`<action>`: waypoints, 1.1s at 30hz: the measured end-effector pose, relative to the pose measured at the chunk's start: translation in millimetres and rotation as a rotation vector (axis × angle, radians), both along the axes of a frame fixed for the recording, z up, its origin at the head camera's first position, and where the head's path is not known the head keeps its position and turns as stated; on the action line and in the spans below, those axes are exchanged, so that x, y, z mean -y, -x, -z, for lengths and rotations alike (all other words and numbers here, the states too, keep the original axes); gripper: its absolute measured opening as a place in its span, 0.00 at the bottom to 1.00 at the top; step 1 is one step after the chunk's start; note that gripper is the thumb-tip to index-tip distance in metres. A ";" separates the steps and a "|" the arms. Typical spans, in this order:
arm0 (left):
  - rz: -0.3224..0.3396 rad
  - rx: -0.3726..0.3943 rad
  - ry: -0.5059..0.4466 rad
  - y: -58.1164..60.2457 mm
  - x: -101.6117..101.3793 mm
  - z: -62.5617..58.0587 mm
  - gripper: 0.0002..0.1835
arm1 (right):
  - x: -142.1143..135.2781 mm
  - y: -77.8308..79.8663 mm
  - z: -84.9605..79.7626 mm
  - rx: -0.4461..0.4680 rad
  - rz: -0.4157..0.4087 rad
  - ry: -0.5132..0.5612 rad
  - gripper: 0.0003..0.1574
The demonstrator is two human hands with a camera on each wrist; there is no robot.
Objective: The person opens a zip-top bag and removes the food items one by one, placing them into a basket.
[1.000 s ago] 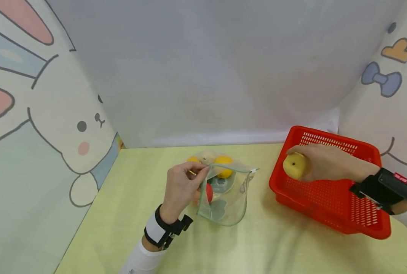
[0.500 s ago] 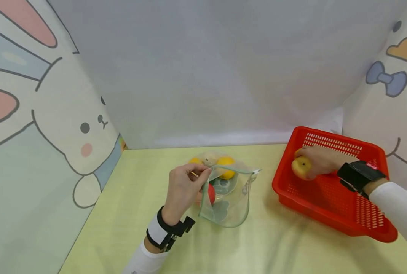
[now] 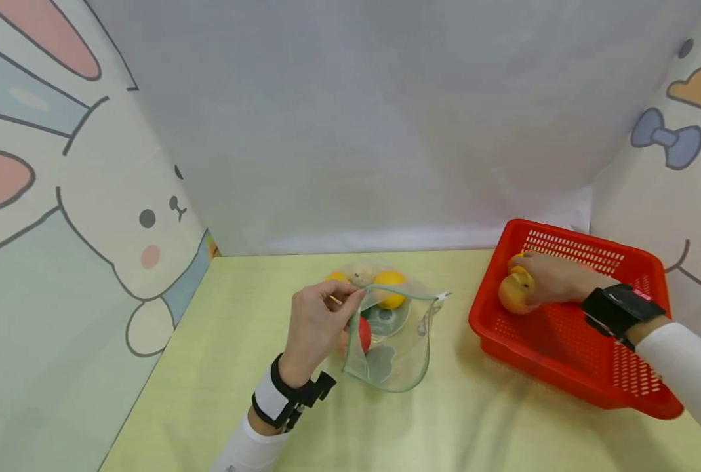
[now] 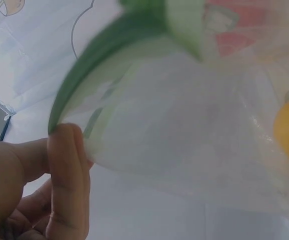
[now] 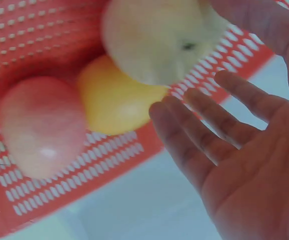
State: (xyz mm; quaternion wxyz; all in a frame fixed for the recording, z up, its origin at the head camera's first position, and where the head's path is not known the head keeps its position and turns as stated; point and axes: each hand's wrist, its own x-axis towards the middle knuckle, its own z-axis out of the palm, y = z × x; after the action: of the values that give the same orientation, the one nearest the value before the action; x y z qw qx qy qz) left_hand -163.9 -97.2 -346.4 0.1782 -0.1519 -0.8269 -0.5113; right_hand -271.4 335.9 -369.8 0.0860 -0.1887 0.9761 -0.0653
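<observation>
My left hand (image 3: 320,321) pinches the green-edged rim of a see-through zip bag (image 3: 406,354) between thumb and forefinger. The bag's mouth gapes toward me. Inside it show a yellow fruit (image 3: 389,288), a red one (image 3: 363,334) and a pale one (image 3: 362,272). My right hand (image 3: 547,275) is down in the red basket (image 3: 562,380). Its fingers are spread and extended in the right wrist view, beside a pale yellow apple (image 5: 154,37), with the thumb at the apple's edge. A yellow fruit (image 5: 117,97) and a pinkish-red apple (image 5: 44,125) lie next to it.
The basket stands at the right of the pale yellow-green table (image 3: 220,328), near the back wall (image 3: 385,131). Rabbit-printed panels (image 3: 120,229) enclose the sides. The bag lies mid-table, left of the basket.
My right hand has brought the pale yellow apple lower into the basket and loosened its fingers from it; the apple has tipped. My left hand keeps its pinch on the bag.
</observation>
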 end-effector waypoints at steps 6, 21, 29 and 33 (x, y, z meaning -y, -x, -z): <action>0.005 0.000 -0.017 0.1 0.8 0.7 0.03 | 43.4 -30.6 -33.8 -0.233 -0.066 0.019 0.36; 0.022 0.015 -0.045 -0.3 0.7 -0.3 0.03 | 181.5 -127.9 -48.1 -0.639 -0.432 0.182 0.24; 0.030 0.025 -0.060 0.1 0.9 -0.1 0.03 | 231.7 -108.7 -10.4 -0.528 -0.515 0.059 0.18; 0.037 0.031 -0.068 0.1 1.3 0.3 0.03 | 248.3 -89.3 6.2 -0.432 -0.496 0.051 0.22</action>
State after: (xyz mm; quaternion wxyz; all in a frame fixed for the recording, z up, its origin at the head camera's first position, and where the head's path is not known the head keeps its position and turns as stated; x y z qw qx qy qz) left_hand -164.0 -98.5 -346.7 0.1607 -0.1532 -0.8088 -0.5445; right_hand -182.1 87.5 -376.0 -0.1144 -0.4324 0.8941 -0.0250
